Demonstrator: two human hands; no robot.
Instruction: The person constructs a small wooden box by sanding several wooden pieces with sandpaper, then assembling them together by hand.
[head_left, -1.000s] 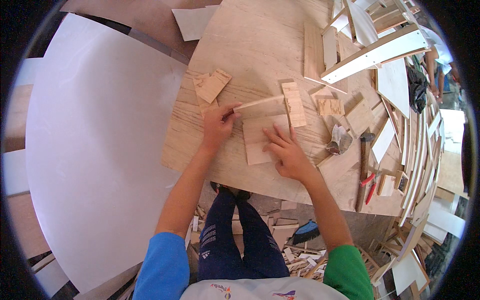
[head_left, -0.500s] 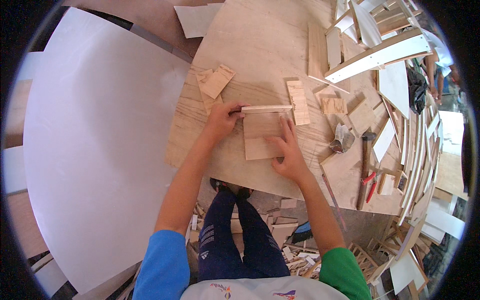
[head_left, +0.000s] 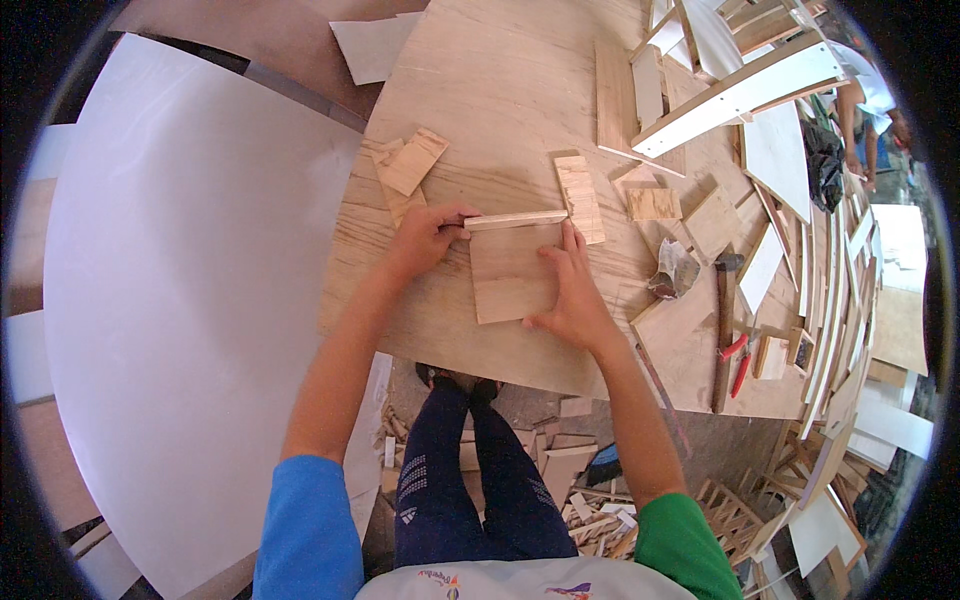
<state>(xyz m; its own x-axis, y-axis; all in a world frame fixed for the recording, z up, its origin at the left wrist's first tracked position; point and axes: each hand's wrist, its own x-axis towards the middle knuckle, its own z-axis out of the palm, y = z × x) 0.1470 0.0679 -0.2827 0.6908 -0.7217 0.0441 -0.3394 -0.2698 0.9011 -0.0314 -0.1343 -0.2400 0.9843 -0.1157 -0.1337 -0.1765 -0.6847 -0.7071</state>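
A squarish plywood board (head_left: 512,268) lies on the worktable in front of me. Along its far edge stands a narrow plywood strip (head_left: 515,219). My left hand (head_left: 430,240) pinches the strip's left end, its fingertips partly hidden behind it. At the board's right side, my right hand (head_left: 572,292) grips the edge; its thumb is low on the board and its fingertips reach up to the strip's right end. Just beyond the right fingers lies a small plywood piece (head_left: 578,198).
Two small offcuts (head_left: 416,162) overlap at the far left. To the right are a hammer (head_left: 728,330), red-handled pliers (head_left: 738,362), a torn bag (head_left: 674,270) and wood pieces. A white-edged wooden frame (head_left: 740,105) stands behind. A large white sheet (head_left: 200,300) fills the left; another person (head_left: 868,100) is far right.
My right hand has shifted from over the board to its right edge, fingertips now at the strip's end. The left hand keeps its pinch. The whole view has shifted slightly.
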